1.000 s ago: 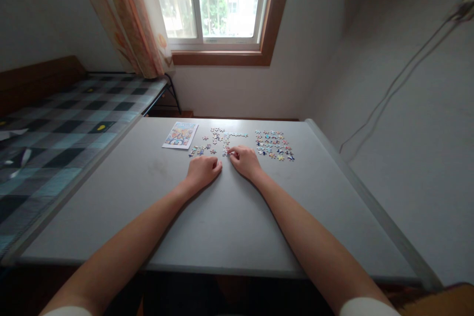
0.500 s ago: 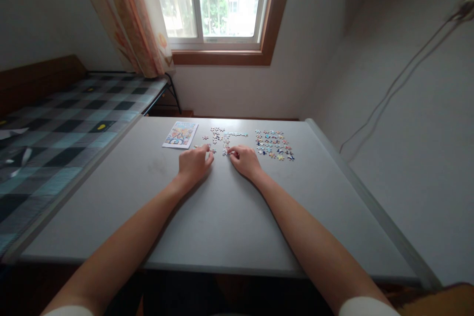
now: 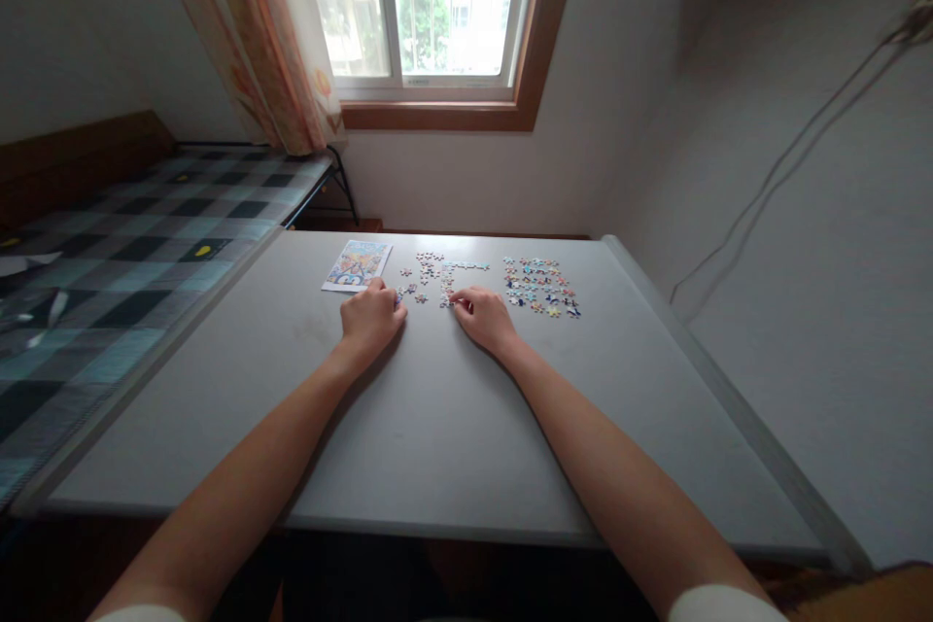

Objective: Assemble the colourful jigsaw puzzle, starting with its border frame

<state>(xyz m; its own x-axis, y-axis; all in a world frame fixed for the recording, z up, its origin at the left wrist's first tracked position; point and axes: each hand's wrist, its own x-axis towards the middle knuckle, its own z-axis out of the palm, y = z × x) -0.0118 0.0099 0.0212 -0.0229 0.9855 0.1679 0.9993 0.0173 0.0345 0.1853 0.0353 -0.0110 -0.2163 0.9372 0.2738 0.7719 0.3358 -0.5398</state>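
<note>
The half-curled right hand (image 3: 482, 316) touches the near end of the L-shaped jigsaw strip (image 3: 447, 281), presumably to steady it; left of the strip, the left hand (image 3: 369, 323) curls half-closed beside loose pieces (image 3: 411, 289); from here I can't tell whether either grips one

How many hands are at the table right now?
2. The left hand is at the near edge of the picture sheet, beside loose puzzle pieces; the right hand is at the near end of the L-shaped puzzle strip.
</note>
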